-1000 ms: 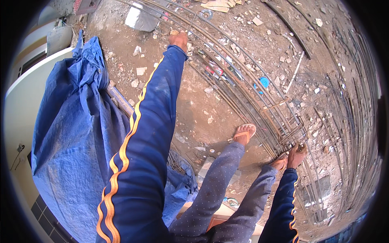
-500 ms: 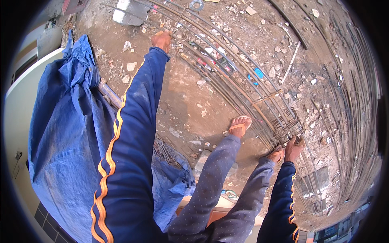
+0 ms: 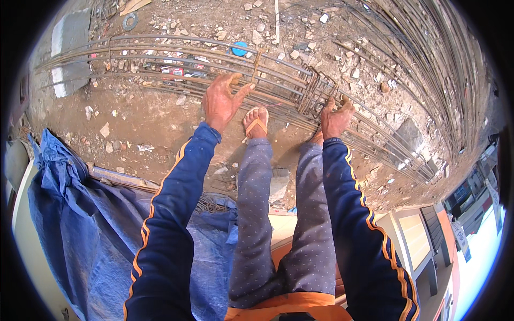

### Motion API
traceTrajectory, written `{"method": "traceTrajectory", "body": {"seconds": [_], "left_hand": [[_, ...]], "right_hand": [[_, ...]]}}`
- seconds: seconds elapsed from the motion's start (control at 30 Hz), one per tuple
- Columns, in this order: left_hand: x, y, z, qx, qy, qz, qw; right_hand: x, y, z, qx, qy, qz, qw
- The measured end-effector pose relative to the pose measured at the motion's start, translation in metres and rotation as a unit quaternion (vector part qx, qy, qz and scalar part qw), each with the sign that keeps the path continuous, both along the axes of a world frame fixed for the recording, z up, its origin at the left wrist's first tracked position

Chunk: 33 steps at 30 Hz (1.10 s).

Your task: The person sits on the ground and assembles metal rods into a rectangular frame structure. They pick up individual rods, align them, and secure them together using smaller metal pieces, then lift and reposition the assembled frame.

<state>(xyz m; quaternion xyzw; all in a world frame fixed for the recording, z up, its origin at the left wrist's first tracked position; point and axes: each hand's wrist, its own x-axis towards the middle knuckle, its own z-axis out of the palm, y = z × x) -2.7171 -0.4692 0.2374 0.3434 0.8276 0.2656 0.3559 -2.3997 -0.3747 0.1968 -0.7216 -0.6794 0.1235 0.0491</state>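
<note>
Since half a second ago, your left hand has swung in from far out over the dirt to hover, fingers spread and released, just above the long rebar cage lying on the rubble. Your right hand curls around the cage's bars near the stirrups, beside your sandalled foot, with the blue tarp behind at left.

Bright hard daylight, sharp focus mid-frame; the person's shadow falls dark on the brown rubble-strewn dirt ground beside the legs. Glare washes out the pale street strip at near right. Heavy fisheye: long rusty steel reinforcing bars bow toward the rim, black vignette all round.
</note>
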Motion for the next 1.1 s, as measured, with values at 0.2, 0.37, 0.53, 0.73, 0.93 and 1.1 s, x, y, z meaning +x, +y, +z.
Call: {"method": "traceTrajectory", "body": {"seconds": [0.2, 0.37, 0.53, 0.73, 0.93, 1.1], "left_hand": [[0.048, 0.010, -0.047, 0.008, 0.099, 0.032, 0.995], [0.029, 0.012, -0.031, 0.021, 0.196, 0.037, 0.980], [0.101, 0.023, -0.022, 0.012, 0.005, -0.055, 0.998], [0.162, 0.043, -0.043, -0.081, -0.069, -0.055, 0.993], [0.139, 0.046, -0.039, -0.124, 0.090, -0.133, 0.979], [0.100, 0.022, -0.048, -0.084, 0.224, -0.128, 0.963]], "right_hand": [[-0.061, -0.019, 0.038, -0.147, 0.144, -0.023, 0.978], [-0.051, -0.028, 0.016, -0.086, 0.137, -0.058, 0.985], [-0.049, -0.029, 0.006, -0.095, 0.169, -0.046, 0.980], [-0.047, -0.022, 0.004, -0.078, 0.158, -0.014, 0.984], [-0.051, -0.020, 0.000, -0.109, 0.199, -0.040, 0.973], [-0.070, -0.021, 0.006, -0.099, 0.228, -0.062, 0.967]]}}
